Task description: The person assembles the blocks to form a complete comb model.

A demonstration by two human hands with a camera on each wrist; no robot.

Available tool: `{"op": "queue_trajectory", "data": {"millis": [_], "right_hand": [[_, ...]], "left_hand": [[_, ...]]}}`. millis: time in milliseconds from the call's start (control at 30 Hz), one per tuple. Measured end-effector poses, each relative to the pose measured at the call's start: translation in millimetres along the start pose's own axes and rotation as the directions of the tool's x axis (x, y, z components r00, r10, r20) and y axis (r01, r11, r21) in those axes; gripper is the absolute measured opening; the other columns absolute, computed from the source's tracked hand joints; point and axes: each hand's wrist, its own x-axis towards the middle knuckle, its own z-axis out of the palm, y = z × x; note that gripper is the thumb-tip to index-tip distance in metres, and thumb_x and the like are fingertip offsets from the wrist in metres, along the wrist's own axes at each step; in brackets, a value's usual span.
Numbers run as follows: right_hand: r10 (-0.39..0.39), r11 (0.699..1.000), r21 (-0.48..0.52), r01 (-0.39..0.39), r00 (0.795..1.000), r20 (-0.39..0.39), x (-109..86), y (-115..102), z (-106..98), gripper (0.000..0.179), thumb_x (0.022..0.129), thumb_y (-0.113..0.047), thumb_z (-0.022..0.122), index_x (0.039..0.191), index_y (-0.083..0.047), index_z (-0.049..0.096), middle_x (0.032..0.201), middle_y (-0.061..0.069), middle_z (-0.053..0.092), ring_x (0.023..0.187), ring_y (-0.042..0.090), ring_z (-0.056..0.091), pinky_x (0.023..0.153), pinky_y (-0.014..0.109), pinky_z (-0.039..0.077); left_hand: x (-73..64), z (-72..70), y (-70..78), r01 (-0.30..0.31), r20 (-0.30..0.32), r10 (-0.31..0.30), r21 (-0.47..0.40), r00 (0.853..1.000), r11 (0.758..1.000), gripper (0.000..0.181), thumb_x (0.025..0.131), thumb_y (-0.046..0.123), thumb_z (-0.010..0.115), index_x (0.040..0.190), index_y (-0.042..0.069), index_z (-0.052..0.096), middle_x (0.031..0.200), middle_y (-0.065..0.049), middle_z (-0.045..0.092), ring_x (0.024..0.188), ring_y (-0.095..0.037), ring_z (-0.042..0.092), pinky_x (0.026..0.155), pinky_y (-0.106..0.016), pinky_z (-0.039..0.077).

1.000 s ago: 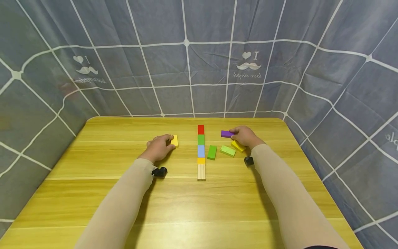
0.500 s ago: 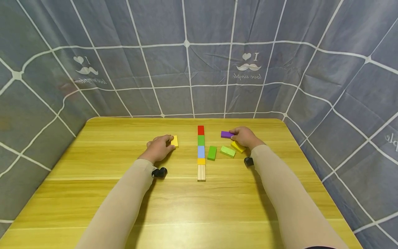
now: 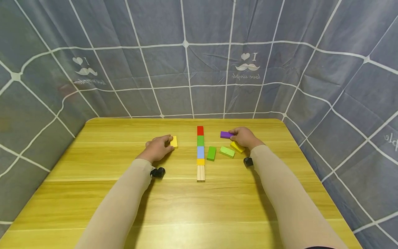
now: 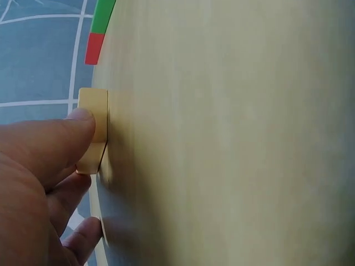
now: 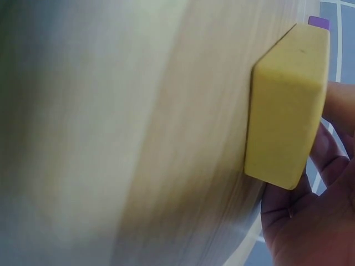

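In the head view, my left hand (image 3: 156,148) covers part of the pale yellow block (image 3: 174,142) left of centre; my right hand (image 3: 245,137) hides the purple block (image 3: 225,135)'s right end. The bottom edge cuts off my sleeves (image 3: 118,207) and, at lower right, a dark curved shape (image 3: 324,247) I can't identify. Curtain lettering (image 3: 391,139) is cropped at far right. In my left wrist view, the top edge cuts a green block (image 4: 104,15) at upper left. In my right wrist view, a deep yellow block (image 5: 285,122) hides some of my fingertips, and the tabletop (image 5: 100,111) blurs at left.
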Motion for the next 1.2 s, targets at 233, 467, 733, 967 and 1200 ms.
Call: {"op": "queue_trajectory", "data": {"millis": [233,467,733,967,1200], "right_hand": [[-0.001,1.0,-0.016,0.001,1.0,-0.003,1.5,1.3,1.0,0.042,0.106,-0.019,0.063,0.147,-0.008,0.062,0.147,0.019,0.063,0.132,0.034,0.058,0.119,0.05,0.041],[0.016,1.0,0.024,-0.016,1.0,0.014,2.6,3.3,2.1,0.043,0.107,-0.02,0.063,0.148,-0.009,0.061,0.148,0.018,0.062,0.124,0.031,0.059,0.115,0.049,0.044],[0.007,1.0,-0.01,-0.007,1.0,0.005,2.9,2.2,-0.4,0.043,0.107,-0.02,0.063,0.148,-0.009,0.061,0.148,0.019,0.063,0.133,0.035,0.058,0.118,0.05,0.042],[0.007,0.998,-0.06,-0.007,1.0,-0.003,3.6,1.2,-0.5,0.044,0.107,-0.021,0.063,0.149,-0.01,0.061,0.149,0.019,0.062,0.134,0.036,0.057,0.119,0.05,0.041],[0.006,0.999,-0.034,-0.006,1.0,0.001,4.0,2.5,0.6,0.043,0.107,-0.02,0.063,0.149,-0.009,0.061,0.149,0.018,0.062,0.136,0.035,0.057,0.119,0.049,0.042]], "left_hand": [[2.8,1.3,-1.8,0.002,-0.019,-0.002,0.01,1.0,1.0,0.052,0.106,0.032,0.064,0.153,0.012,0.053,0.161,-0.014,0.051,0.149,-0.043,0.043,0.117,-0.066,0.022],[0.6,1.4,-4.9,-0.003,-0.034,0.002,-0.054,0.999,0.999,0.055,0.105,0.03,0.066,0.152,0.005,0.052,0.158,-0.019,0.052,0.148,-0.042,0.046,0.123,-0.061,0.027],[-20.8,-7.2,-1.1,-0.072,0.006,0.074,-0.141,0.997,0.987,0.054,0.102,0.027,0.071,0.147,0.003,0.053,0.151,-0.019,0.055,0.142,-0.039,0.052,0.119,-0.056,0.042],[-49.8,-8.0,5.2,-0.195,0.08,0.205,-0.117,0.976,0.974,0.06,0.098,0.027,0.074,0.151,0.006,0.054,0.151,-0.013,0.057,0.131,-0.031,0.058,0.114,-0.053,0.046],[-74.5,-4.6,15.7,-0.274,0.154,0.287,-0.103,0.945,0.956,0.06,0.094,0.028,0.079,0.147,0.009,0.059,0.145,-0.007,0.061,0.124,-0.023,0.061,0.11,-0.048,0.05]]}}
